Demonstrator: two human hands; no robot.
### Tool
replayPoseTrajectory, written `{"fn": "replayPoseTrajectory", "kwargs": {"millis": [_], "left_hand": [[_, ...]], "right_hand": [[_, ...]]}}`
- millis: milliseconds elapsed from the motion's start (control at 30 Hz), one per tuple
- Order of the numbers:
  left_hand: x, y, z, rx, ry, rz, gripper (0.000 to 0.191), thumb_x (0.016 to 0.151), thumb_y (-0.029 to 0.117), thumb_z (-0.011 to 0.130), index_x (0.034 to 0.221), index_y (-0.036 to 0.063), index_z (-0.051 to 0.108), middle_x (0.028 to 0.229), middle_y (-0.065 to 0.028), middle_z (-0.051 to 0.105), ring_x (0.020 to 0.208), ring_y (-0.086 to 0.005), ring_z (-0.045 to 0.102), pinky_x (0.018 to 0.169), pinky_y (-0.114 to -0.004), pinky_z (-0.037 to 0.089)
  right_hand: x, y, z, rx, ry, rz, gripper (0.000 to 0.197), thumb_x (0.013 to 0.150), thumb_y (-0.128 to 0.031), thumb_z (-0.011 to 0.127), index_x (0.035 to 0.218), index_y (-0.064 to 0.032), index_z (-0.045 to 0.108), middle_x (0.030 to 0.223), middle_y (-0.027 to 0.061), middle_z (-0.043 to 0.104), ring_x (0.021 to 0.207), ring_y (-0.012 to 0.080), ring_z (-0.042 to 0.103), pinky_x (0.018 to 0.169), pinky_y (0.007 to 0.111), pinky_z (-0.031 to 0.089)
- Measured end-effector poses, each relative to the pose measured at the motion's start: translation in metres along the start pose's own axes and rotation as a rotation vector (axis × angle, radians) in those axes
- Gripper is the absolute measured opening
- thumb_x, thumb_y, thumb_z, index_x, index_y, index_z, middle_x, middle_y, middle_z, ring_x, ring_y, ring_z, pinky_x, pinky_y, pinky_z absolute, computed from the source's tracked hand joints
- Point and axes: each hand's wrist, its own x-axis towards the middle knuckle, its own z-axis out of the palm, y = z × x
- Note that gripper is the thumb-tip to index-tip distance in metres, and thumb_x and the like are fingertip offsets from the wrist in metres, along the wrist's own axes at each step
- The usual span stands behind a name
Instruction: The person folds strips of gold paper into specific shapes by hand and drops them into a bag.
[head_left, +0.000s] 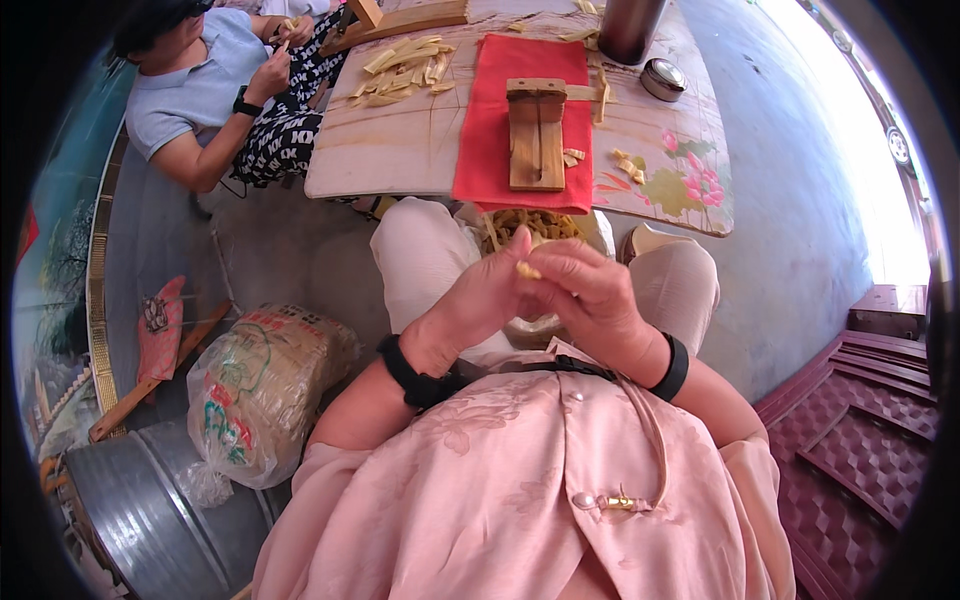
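Note:
My left hand (484, 292) and my right hand (589, 289) meet above my lap. Between their fingers shows a small yellowish piece (528, 270), mostly covered; my right fingers close on it, while the grip of my left hand is partly hidden. Below them, between my knees, is a pale bag holding many yellow-brown pieces (536, 222). On the table edge beyond, a wooden block tool with a slot (537, 142) rests on a red cloth (480, 161). A pale strip sticks out from its right side, and short pieces lie beside it.
Pale flat strips (405, 69) are heaped on the table (375, 161). A dark cylindrical container (631, 28) and a round metal lid (664, 79) stand at the right. Another person (187, 97) sits at the left, holding a strip. A filled plastic bag (262, 390) rests by a metal drum (165, 510).

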Motion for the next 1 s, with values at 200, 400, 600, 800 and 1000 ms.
{"fn": "replayPoseTrajectory", "kwargs": {"millis": [200,400,600,800,1000], "left_hand": [[0.012,0.001,-0.021,-0.019,0.115,0.17,0.032,0.1,0.025,0.044,0.115,-0.0011,0.054,0.105,-0.005,0.06,0.097,-0.0144,0.059,0.086,-0.028,0.049],[0.004,0.007,0.006,0.574,0.021,0.044,0.012,0.091,0.013,0.052,0.097,0.0038,0.056,0.08,-0.0017,0.056,0.072,-0.0129,0.053,0.062,-0.028,0.042],[-0.006,0.008,0.017,1.157,0.525,0.971,0.022,0.083,-0.001,0.051,0.105,0.0007,0.057,0.094,-0.0157,0.06,0.085,-0.0358,0.056,0.077,-0.042,0.046],[-0.006,0.022,0.017,1.391,0.457,1.169,0.024,0.083,-0.003,0.053,0.106,0.0014,0.056,0.096,-0.0146,0.057,0.087,-0.032,0.056,0.077,-0.039,0.046],[-0.003,0.019,0.01,0.789,0.272,0.79,0.013,0.089,0.001,0.053,0.102,0.0007,0.055,0.099,-0.0074,0.052,0.089,-0.0167,0.052,0.078,-0.027,0.043]], "right_hand": [[0.001,-0.003,0.006,0.038,-0.138,0.205,0.015,0.086,-0.005,0.064,0.101,-0.0008,0.063,0.084,0.0128,0.064,0.076,0.0279,0.062,0.069,0.03,0.049],[0.027,-0.004,0.001,-0.012,0.052,0.26,0.016,0.096,-0.015,0.053,0.09,-0.0005,0.055,0.07,0.0124,0.052,0.06,0.0247,0.052,0.058,0.032,0.043],[0.027,0.006,0.003,0.46,0.098,0.664,0.016,0.096,-0.015,0.053,0.092,0.0006,0.055,0.071,0.0123,0.052,0.06,0.0243,0.053,0.057,0.032,0.043],[0.029,-0.022,0.002,-0.015,0.043,0.324,0.016,0.094,-0.016,0.056,0.094,-0.0006,0.054,0.072,0.0164,0.058,0.061,0.0297,0.059,0.056,0.035,0.047],[0.029,-0.021,-0.014,-0.339,-0.053,0.117,0.018,0.087,-0.015,0.064,0.098,-0.0036,0.058,0.077,0.0151,0.063,0.07,0.0313,0.064,0.059,0.038,0.049]]}}
